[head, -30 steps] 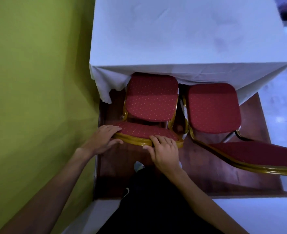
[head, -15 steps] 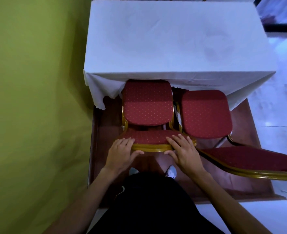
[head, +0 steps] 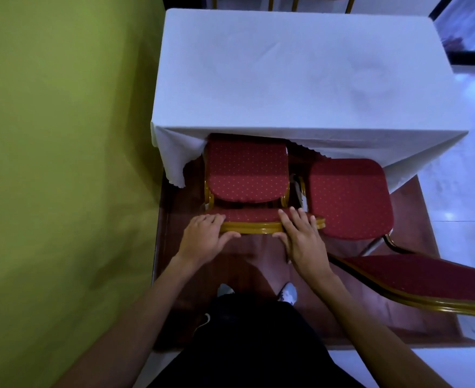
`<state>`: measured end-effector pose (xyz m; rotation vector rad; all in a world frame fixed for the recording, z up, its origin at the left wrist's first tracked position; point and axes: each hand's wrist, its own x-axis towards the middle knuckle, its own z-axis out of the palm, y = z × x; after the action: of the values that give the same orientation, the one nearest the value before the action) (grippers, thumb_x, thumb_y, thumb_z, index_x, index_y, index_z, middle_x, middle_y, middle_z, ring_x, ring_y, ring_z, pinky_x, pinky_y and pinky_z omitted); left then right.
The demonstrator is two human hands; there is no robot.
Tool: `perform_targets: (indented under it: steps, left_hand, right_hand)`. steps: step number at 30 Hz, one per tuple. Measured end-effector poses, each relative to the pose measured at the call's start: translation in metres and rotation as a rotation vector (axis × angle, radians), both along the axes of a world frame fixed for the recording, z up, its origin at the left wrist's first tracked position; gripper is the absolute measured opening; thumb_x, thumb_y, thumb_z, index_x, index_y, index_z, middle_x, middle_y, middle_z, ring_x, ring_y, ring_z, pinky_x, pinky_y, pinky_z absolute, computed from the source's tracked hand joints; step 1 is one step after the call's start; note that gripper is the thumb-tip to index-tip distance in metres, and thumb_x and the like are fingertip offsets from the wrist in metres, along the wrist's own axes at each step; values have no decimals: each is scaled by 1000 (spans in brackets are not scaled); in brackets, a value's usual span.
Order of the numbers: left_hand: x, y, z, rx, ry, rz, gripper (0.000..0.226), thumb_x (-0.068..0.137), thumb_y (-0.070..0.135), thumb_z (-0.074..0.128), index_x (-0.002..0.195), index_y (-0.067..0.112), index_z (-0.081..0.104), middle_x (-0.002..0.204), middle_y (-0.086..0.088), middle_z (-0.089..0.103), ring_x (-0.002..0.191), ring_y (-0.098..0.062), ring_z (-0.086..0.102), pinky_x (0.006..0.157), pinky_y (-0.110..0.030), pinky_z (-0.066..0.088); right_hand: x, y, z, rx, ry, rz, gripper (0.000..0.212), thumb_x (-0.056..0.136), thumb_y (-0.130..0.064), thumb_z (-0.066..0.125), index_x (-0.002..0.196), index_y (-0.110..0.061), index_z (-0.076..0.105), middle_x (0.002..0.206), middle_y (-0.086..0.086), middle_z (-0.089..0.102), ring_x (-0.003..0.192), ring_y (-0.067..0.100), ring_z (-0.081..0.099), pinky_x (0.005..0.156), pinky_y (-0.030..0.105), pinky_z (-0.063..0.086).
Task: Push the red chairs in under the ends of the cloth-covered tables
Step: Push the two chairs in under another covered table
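A red chair [head: 247,175] with a gold frame stands at the near end of the white cloth-covered table [head: 300,74], the front of its seat tucked under the hanging cloth. My left hand [head: 205,236] grips the left part of its backrest top [head: 253,219], fingers over the padding, thumb on the gold rim. My right hand [head: 303,239] holds the right part the same way. A second red chair [head: 348,197] sits to the right, turned at an angle, with only its seat's front edge at the cloth and its backrest [head: 426,278] swung out toward me.
A green wall [head: 63,163] runs close along the left. The chairs stand on dark brown flooring [head: 258,250]; my feet are just behind the left chair. More gold chair legs [head: 242,1] show at the table's far end. Another white-covered surface [head: 454,365] is at bottom right.
The left chair's backrest has turned from a slant to square with the table. My left hand has shifted inward along the top of the backrest; both hands stay on it.
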<state>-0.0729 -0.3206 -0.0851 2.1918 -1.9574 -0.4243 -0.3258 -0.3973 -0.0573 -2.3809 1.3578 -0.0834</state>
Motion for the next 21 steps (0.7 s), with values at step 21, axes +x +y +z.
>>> perform_targets:
  steps: [21]
  left_hand:
    - [23,-42,0,-16,77,194,69,95,62,25,146,18,41,152,-10,40,142,-34,30,116,-55,25]
  right_hand:
    - [53,-52,-14,42,-76,-24,61,100,-47,39,153,-17,34,158,17,33,149,36,19,121,56,14]
